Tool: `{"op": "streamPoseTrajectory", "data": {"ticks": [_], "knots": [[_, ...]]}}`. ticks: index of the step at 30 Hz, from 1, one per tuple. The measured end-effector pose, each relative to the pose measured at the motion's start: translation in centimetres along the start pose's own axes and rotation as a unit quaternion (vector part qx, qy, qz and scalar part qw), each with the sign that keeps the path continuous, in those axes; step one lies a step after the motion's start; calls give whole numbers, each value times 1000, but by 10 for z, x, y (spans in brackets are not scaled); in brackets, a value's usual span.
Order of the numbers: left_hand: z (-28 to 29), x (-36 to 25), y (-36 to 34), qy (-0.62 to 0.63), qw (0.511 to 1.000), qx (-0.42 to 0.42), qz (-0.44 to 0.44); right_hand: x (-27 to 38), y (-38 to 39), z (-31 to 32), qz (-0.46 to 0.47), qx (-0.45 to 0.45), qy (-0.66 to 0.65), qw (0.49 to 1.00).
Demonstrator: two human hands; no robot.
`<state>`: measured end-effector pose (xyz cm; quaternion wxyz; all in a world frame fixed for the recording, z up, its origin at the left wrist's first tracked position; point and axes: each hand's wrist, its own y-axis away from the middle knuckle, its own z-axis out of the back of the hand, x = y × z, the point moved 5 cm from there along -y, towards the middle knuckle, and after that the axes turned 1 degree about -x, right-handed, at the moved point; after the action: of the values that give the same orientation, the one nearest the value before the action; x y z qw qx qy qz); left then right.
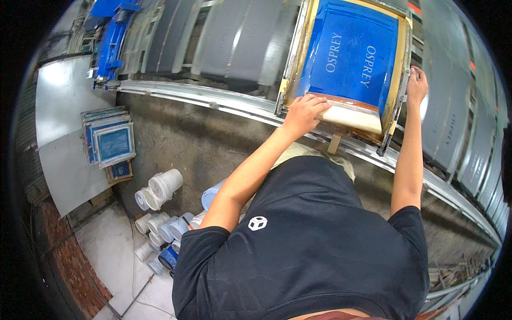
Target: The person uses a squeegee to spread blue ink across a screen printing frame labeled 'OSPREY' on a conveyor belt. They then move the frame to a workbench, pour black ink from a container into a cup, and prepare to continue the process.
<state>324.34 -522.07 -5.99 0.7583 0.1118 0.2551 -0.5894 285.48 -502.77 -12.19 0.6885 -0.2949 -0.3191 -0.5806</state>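
A blue printing screen (346,48) with pale lettering lies in a metal-edged frame at the upper middle. Across its near end rests a squeegee (349,118) with a cream handle and an amber blade. My left hand (304,114) is closed on that squeegee at its left end, fingers bent over the top. At the frame's right side, my right hand (417,85) has its fingers curled around the metal edge (400,109), beside a small fitting.
Long grey print tables (224,37) run left and right along a metal rail (202,97). A blue machine (109,40) stands upper left. Stacked screens (112,141) lean on a white board (64,106). Several buckets and pots (165,184) sit on the floor, lower left.
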Motion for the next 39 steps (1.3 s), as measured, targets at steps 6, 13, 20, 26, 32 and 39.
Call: {"op": "streamPoseTrajectory", "data": {"ticks": [6, 13, 20, 26, 32, 39], "knots": [[88, 139, 40, -64, 997, 24, 19, 114, 90, -146, 22, -16, -76, 997], [184, 304, 74, -73, 994, 83, 20, 220, 182, -280, 44, -32, -97, 994], [191, 327, 82, -88, 992, 82, 35, 224, 192, -304, 10, -41, -73, 996], [203, 327, 111, -132, 990, 52, 17, 214, 191, -312, 8, -31, -6, 999], [189, 319, 139, -114, 991, 60, -38, 213, 192, -313, 20, -42, -9, 999], [179, 341, 63, -161, 986, 4, -50, 211, 190, -310, 33, -33, 6, 999]]}}
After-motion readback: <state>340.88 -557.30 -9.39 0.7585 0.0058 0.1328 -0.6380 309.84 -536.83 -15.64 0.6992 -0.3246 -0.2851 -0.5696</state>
